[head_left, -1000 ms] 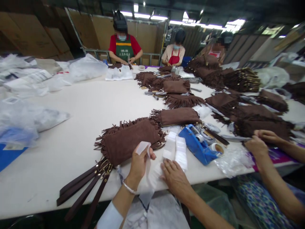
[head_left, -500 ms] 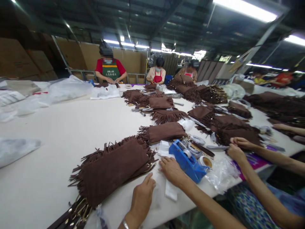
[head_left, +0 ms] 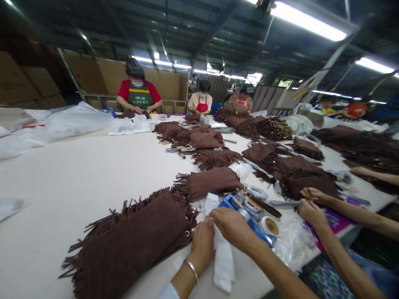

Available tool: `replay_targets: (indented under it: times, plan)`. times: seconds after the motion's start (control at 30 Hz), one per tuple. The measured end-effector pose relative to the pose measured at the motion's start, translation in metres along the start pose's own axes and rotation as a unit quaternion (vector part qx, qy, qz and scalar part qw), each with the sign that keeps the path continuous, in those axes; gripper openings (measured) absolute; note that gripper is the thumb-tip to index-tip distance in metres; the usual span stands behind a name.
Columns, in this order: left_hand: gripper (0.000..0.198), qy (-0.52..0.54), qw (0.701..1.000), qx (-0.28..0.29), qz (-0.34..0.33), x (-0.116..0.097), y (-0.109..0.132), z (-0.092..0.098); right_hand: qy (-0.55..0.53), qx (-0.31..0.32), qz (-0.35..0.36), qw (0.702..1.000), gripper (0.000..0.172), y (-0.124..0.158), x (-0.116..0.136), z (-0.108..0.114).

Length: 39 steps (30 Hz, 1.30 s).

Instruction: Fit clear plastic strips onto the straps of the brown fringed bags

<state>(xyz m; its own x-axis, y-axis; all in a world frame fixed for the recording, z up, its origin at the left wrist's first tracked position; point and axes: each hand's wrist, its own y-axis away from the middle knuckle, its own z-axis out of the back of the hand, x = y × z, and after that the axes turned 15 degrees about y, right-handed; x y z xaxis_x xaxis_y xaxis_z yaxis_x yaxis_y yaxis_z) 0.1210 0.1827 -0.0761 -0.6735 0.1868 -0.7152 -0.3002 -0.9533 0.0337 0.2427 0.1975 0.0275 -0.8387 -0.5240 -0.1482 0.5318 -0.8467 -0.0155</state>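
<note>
My left hand [head_left: 203, 241], with a silver bangle at the wrist, meets my right hand [head_left: 234, 227] at the fingertips. Both are closed in a pinch on a folded white strip of thin sheet [head_left: 223, 262], which shows above and below my fingers; the exact grip is partly hidden. Partly behind my right hand stands a blue tape dispenser [head_left: 230, 201]. Left of my hands lies a large stack of dark brown fringed bags [head_left: 131, 245]. Just beyond them is another brown fringed bag [head_left: 215, 182].
A tape roll [head_left: 269, 226] and crumpled clear plastic [head_left: 294, 241] lie right of the dispenser. A co-worker's hands [head_left: 311, 203] work close by at right. More brown bags [head_left: 307, 178] cover the far right. Several people sit across the white table [head_left: 93, 174].
My left hand has moved up and right to meet my right hand at the white strip, its extended finger now bent in. The view has shifted, bringing the bag stack lower left.
</note>
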Motion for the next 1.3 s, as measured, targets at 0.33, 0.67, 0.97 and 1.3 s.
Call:
replay_targets:
  times: [0.33,0.67,0.97,1.3]
  plan:
    - [0.029,0.087,0.994,-0.012,-0.065,0.008,-0.039,0.012,-0.006,0.052,-0.232,0.971,0.069,-0.022,-0.064,-0.023]
    - [0.034,0.183,0.977,-0.011,-0.111,0.020,-0.060,0.010,-0.059,-0.031,-0.275,0.959,0.057,-0.011,-0.074,-0.027]
    - [0.033,0.196,0.959,0.030,-0.204,0.008,-0.058,0.022,-0.095,-0.065,-0.314,0.942,0.058,-0.005,-0.093,-0.030]
    - [0.043,0.201,0.947,0.113,-0.223,-0.001,-0.058,0.038,-0.111,-0.058,-0.260,0.958,0.059,-0.029,-0.084,-0.022]
